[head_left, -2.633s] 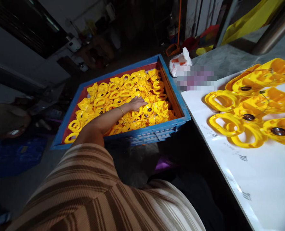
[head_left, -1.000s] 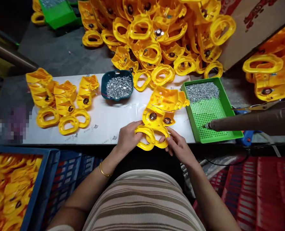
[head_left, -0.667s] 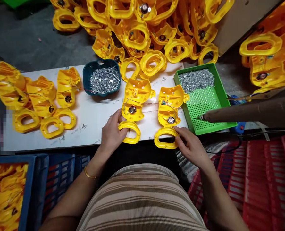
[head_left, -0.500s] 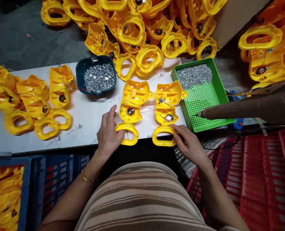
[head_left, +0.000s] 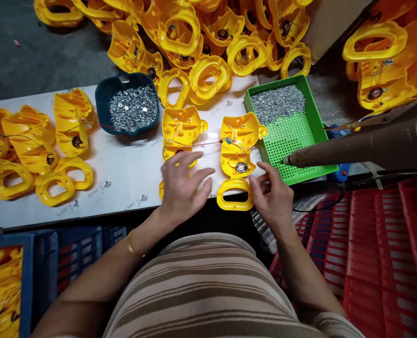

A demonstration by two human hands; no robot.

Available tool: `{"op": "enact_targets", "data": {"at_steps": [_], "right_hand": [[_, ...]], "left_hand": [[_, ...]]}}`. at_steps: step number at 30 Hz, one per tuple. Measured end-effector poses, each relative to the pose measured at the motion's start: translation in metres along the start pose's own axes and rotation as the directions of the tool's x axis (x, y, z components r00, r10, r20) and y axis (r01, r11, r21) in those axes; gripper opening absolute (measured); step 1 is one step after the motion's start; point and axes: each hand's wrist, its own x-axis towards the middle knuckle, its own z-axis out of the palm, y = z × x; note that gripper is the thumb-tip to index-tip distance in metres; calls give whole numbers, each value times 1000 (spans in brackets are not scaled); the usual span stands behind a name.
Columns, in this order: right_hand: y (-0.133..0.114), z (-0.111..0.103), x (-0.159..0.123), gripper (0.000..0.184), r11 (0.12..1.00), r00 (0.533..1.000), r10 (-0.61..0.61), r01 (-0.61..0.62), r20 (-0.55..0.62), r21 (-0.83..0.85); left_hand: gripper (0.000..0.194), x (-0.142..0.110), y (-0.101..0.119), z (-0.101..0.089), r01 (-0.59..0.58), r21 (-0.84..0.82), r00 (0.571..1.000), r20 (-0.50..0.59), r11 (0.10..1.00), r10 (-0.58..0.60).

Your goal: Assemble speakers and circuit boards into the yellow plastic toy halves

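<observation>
Two yellow plastic shell halves with ring handles lie open side up on the white board before me. The right yellow shell half (head_left: 237, 152) has a small green circuit board, thin wires and a round speaker inside. My right hand (head_left: 274, 197) is at its right edge, thumb by the ring handle and fingers apart; I cannot tell whether it touches. Over the lower part of the left yellow shell half (head_left: 180, 124) is my left hand (head_left: 182, 190), its fingers spread and holding nothing. It hides most of that shell's handle and speaker. A red wire runs between the shells.
A dark bin (head_left: 101, 105) of small metal parts stands left on the white board (head_left: 120, 164), near more yellow shells (head_left: 28, 136). At right is a green tray (head_left: 317, 136) of screws, below a brown rod-shaped tool (head_left: 352, 150). Shells are heaped behind; blue and red crates (head_left: 373, 253) flank me.
My left hand has left the ring handle and moved right and up across the left shell. My right hand's fingers have opened beside the right shell's handle. The view has shifted slightly.
</observation>
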Motion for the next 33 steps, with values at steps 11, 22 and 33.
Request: {"op": "enact_targets", "data": {"at_steps": [11, 22, 33], "right_hand": [[4, 16, 8, 19, 995, 988, -67, 56, -138, -84], [4, 23, 8, 7, 997, 978, -26, 9, -207, -81], [-10, 23, 16, 16, 844, 967, 253, -206, -29, 495]], "left_hand": [[25, 50, 52, 12, -158, 29, 979, 134, 987, 153], [19, 59, 59, 11, -235, 120, 955, 214, 965, 206], [16, 59, 58, 15, -123, 13, 971, 208, 992, 117]]}}
